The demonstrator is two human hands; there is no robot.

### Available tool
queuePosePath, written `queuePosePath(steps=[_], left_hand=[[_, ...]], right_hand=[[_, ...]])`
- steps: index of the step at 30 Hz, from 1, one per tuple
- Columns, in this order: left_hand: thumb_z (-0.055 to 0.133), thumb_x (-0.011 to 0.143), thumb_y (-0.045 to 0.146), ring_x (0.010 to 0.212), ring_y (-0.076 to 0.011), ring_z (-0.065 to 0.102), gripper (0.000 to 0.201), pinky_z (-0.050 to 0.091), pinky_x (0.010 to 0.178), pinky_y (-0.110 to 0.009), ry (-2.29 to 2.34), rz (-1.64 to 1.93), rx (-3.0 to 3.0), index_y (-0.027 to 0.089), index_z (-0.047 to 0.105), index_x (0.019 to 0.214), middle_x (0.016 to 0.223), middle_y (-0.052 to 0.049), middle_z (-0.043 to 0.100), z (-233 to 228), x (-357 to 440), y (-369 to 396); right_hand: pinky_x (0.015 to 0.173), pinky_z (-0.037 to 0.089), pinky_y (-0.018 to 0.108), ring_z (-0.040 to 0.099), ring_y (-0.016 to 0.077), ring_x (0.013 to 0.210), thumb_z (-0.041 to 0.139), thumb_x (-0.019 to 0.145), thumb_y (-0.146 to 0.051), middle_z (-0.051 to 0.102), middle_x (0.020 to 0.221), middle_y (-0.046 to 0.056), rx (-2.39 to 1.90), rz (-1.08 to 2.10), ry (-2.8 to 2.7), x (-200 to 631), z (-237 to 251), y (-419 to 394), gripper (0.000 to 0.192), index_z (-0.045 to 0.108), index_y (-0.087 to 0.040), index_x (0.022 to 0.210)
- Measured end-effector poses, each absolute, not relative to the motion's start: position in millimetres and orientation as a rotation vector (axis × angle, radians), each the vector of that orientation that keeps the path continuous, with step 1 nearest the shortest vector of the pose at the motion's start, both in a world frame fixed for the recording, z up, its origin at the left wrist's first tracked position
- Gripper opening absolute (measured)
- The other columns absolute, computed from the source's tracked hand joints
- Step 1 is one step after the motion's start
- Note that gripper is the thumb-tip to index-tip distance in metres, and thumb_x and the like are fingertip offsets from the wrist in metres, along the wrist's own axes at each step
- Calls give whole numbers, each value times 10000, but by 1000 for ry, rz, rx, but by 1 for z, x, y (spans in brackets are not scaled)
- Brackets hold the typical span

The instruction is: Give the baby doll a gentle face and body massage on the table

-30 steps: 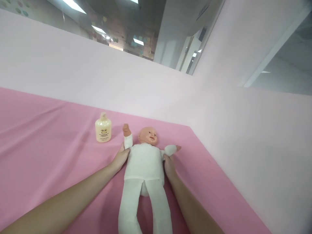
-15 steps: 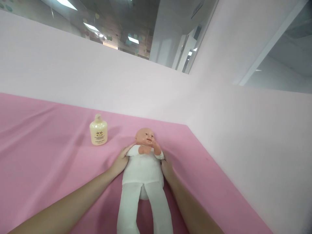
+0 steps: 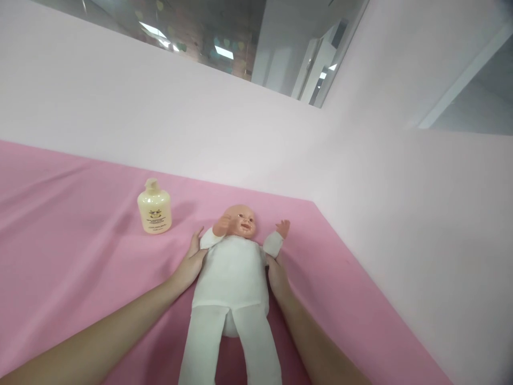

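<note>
White-sleeved arms (image 3: 273, 244) are swinging off the chest of the doll (image 3: 232, 272), likely leaving only its torso steady, face-up over pink cloth (image 3: 100, 224), as left hand (image 3: 192, 263) and right hand (image 3: 277, 275) are clamping fingers around its sides.

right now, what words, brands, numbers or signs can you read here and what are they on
Pale yellow bottle: a few lines of dark print below an emblem; too small and blurred to quote.
Doll: no lettering visible.
Pink cover: no lettering visible.
No text is readable anywhere else.
</note>
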State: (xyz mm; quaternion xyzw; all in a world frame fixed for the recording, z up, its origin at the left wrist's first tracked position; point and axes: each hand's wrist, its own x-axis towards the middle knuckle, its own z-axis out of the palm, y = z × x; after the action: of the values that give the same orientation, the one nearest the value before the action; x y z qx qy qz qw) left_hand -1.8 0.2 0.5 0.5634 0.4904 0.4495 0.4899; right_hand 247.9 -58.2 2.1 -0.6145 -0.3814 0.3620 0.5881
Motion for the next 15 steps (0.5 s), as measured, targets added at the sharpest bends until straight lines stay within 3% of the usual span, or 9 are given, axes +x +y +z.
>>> queuePosePath(steps=[2,5,11,15], left_hand=[[516,920,432,1508,-300,397,738,341,1230,-464,1186,1141,1339,282,252,1592,1613,-88,437,0,0,0],[493,938,475,1535,-293,348,641,302,1251,-459,1187,1179,1336,265,364,1530,1573,-91,488,0,3,0],[516,925,465,1488,-287,429,560,337,1231,-464,1117,1130,1366,257,513,1445,1471,-86,599,-2,3,2],[537,843,283,1447,-285,468,579,323,1245,-477,1038,1134,1529,252,569,1420,1491,-70,575,-11,0,6]], right_hand=[[1078,491,463,642,305,1231,637,849,-442,745,1262,69,-1433,844,-866,251,-3,-57,396,734,-226,1167],[1119,460,481,599,309,1315,666,853,-496,692,1374,74,-1416,848,-856,254,-8,-56,504,675,-238,1286],[1091,474,479,643,321,1230,650,860,-446,745,1253,98,-1413,859,-907,251,-2,-56,377,745,-230,1154],[1071,483,498,669,304,1157,618,828,-323,774,1169,63,-1341,822,-1033,249,0,-56,331,767,-248,1113]])
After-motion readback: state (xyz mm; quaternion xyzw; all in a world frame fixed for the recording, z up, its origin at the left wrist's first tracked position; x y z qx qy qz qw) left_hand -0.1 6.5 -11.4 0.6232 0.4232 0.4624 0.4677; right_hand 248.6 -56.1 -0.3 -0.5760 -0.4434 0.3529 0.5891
